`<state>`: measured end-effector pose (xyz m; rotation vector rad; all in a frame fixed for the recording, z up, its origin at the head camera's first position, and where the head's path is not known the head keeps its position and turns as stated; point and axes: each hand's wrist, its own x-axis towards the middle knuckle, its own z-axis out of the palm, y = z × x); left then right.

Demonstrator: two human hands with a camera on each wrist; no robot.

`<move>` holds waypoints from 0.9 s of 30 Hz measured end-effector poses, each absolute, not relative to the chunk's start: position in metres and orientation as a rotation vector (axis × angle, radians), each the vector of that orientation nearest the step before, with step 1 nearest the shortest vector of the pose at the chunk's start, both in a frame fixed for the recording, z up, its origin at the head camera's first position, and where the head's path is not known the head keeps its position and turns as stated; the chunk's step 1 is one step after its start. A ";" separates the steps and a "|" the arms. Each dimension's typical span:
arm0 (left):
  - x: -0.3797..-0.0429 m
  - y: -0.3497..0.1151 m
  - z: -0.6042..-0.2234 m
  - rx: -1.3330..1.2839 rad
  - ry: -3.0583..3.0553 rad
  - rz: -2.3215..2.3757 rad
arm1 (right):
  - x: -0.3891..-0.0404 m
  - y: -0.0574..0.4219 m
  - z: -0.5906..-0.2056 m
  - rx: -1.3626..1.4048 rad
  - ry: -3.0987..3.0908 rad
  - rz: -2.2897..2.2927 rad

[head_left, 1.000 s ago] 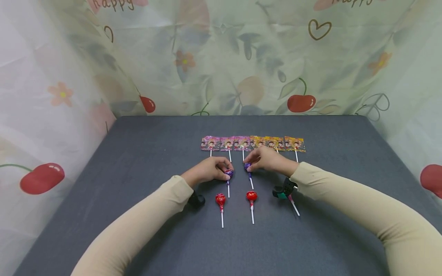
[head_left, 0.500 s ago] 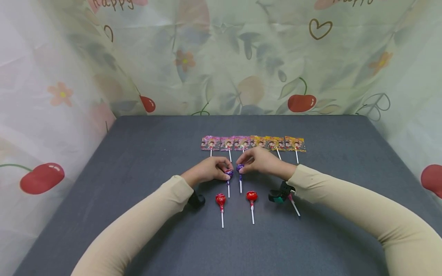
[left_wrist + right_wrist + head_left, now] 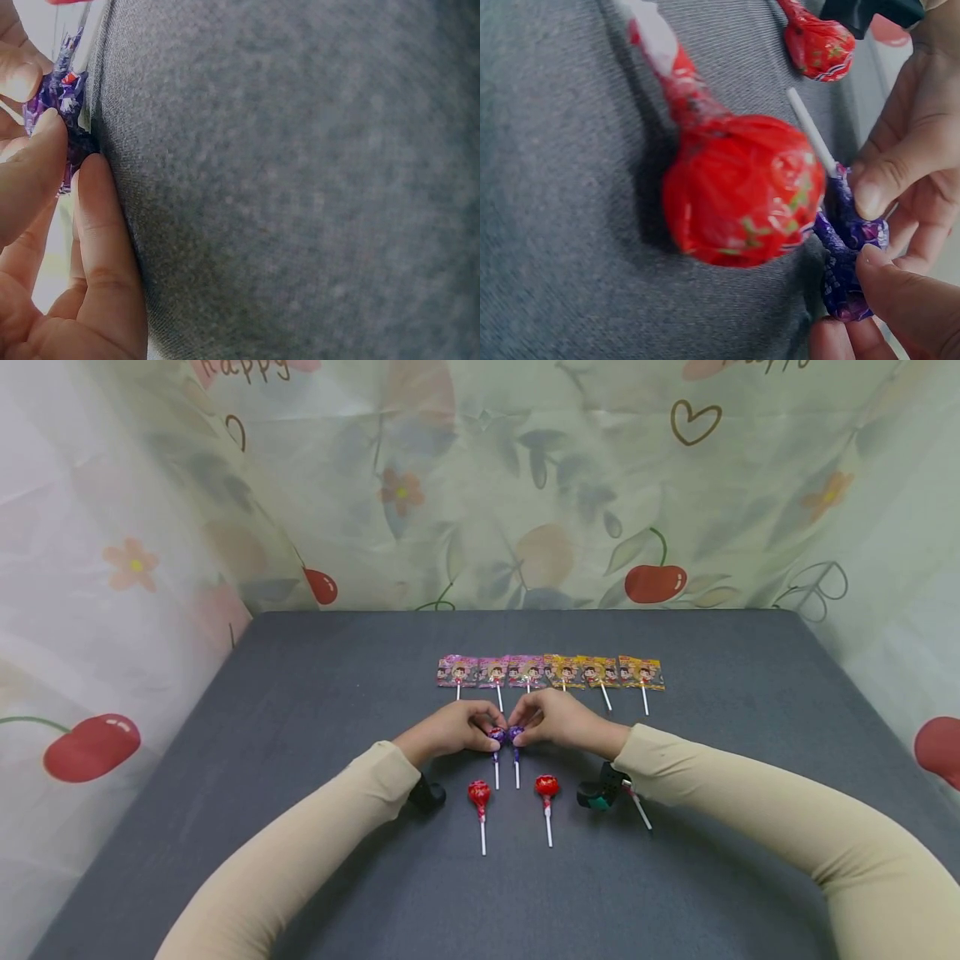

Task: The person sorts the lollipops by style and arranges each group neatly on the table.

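Observation:
At the middle of the table, my left hand (image 3: 450, 727) pinches the head of a purple-wrapped lollipop (image 3: 497, 772), its white stick pointing towards me. Just right of it, my right hand (image 3: 566, 720) pinches a second purple lollipop (image 3: 517, 774) by its head. The two lie side by side, heads close together; in the right wrist view the left hand's lollipop (image 3: 866, 231) and the right hand's lollipop (image 3: 842, 289) appear to touch. Nearer to me lie two red lollipops, one left (image 3: 479, 795) and one right (image 3: 547, 787).
Behind the hands runs a row of flat packeted lollipops, pink (image 3: 492, 672) on the left and yellow (image 3: 641, 673) on the right. Another lollipop's stick (image 3: 641, 810) shows beneath the right wrist, its head hidden. The grey table (image 3: 337, 660) ends at a patterned curtain (image 3: 480, 527).
My right hand has moved left with its purple lollipop, up beside the one in the left hand, and the stick has straightened. The left hand has stayed put.

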<state>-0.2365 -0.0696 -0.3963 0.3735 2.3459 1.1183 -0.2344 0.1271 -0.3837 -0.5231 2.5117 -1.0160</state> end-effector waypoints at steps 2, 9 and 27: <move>-0.237 -0.070 -0.396 0.374 2.346 1.117 | -0.234 0.127 -0.384 -0.513 2.519 -1.001; -0.238 -0.069 -0.396 0.374 2.352 1.098 | -0.233 0.126 -0.385 -0.488 2.526 -0.990; -0.237 -0.069 -0.398 0.400 2.344 1.133 | -0.234 0.127 -0.386 -0.516 2.516 -1.028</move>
